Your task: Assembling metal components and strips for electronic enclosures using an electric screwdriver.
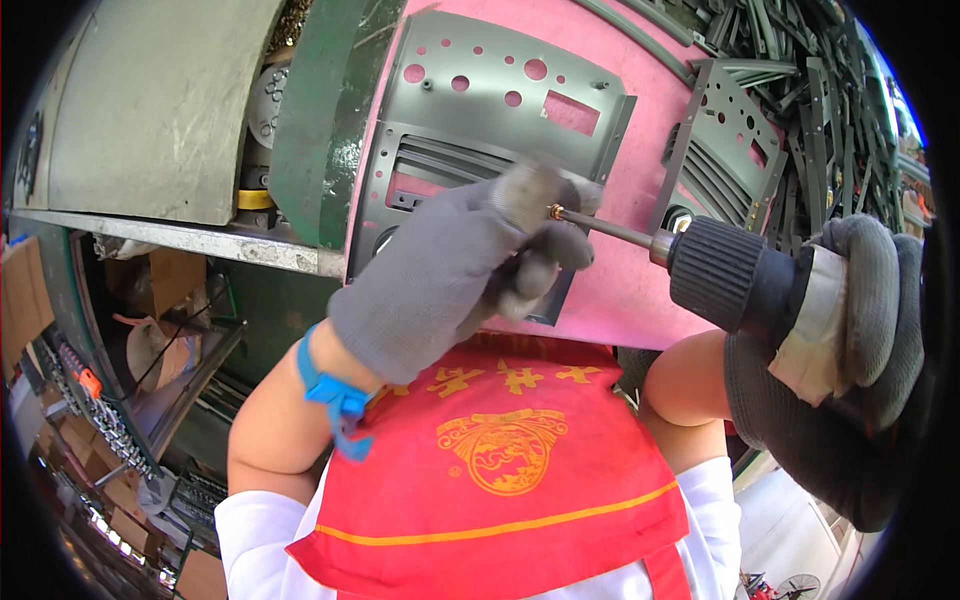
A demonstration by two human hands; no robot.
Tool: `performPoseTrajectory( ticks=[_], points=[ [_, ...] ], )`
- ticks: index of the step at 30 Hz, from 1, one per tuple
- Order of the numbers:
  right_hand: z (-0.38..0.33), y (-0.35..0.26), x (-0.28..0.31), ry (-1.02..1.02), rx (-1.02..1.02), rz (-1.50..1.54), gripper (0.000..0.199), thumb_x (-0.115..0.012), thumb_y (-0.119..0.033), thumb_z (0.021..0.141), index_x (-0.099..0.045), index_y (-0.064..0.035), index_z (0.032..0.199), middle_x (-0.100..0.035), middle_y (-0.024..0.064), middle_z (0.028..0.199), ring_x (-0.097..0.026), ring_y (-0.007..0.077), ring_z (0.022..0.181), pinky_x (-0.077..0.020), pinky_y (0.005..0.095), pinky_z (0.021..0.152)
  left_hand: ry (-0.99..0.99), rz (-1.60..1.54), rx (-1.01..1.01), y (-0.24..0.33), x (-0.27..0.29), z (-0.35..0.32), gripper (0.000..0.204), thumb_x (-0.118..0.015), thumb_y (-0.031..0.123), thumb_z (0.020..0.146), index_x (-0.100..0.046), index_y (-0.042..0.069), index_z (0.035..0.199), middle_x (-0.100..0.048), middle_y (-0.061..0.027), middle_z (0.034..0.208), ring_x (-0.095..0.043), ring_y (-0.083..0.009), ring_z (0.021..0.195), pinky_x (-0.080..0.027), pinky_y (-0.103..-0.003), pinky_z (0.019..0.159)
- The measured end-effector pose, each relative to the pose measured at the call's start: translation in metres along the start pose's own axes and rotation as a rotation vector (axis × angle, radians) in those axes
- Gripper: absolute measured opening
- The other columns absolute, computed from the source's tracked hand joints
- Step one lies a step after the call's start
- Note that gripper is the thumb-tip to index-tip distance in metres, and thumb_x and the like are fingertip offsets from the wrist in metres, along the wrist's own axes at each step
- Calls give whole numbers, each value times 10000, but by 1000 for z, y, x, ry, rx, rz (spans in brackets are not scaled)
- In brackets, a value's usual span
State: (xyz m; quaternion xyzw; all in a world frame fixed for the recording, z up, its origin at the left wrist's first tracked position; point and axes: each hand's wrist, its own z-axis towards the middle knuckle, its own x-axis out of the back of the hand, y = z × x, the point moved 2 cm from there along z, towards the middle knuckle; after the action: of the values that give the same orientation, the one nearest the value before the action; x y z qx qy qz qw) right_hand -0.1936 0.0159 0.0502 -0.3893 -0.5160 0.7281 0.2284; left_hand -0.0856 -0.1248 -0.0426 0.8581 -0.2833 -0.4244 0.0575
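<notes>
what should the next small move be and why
Probably steady the small brassy piece with the left hand: it shows at the tip of the driver in the right hand, near the left hand, and how firmly it sits can't be told.

The gloved left hand, partly blurred, bends its fingers inward; the gloved right hand curls in a grip, its forearm bare.
</notes>
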Motion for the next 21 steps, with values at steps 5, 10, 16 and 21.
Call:
performPoseTrajectory(
  ticks=[5,10,16,21],
  points=[
    [0,-1,8,70,-11,-12,168,-568,-66,799,-417,-131,760,-427,-30,654,-310,86,521,-323,215,551,138,1290,-624,6,31,-49,367,-752,352,842,-688,69,1068,-517,-10,712,-488,-150,615,-393,-297,557],
    [-12,9,15,-13,24,-36,167,-580,-102,808,-418,-127,779,-426,-22,661,-325,80,542,-321,218,560,132,1980,-1062,-22,64,-47,277,-737,193,729,-710,113,993,-439,-5,662,-469,-173,590,-350,-323,535],
    [-24,17,19,-56,23,-53,232,-642,-209,820,-427,-120,817,-434,2,711,-367,96,645,-323,227,612,47,2002,-1166,-32,59,-43,256,-689,109,717,-700,112,973,-445,10,672,-471,-154,594,-324,-312,521],
    [-21,8,34,-237,-209,-161,263,-645,-261,841,-423,-120,821,-415,11,742,-358,113,692,-313,247,630,36,2033,-1160,-31,59,-42,256,-693,105,712,-695,111,968,-464,12,681,-484,-153,603,-327,-310,520]
  ],
)
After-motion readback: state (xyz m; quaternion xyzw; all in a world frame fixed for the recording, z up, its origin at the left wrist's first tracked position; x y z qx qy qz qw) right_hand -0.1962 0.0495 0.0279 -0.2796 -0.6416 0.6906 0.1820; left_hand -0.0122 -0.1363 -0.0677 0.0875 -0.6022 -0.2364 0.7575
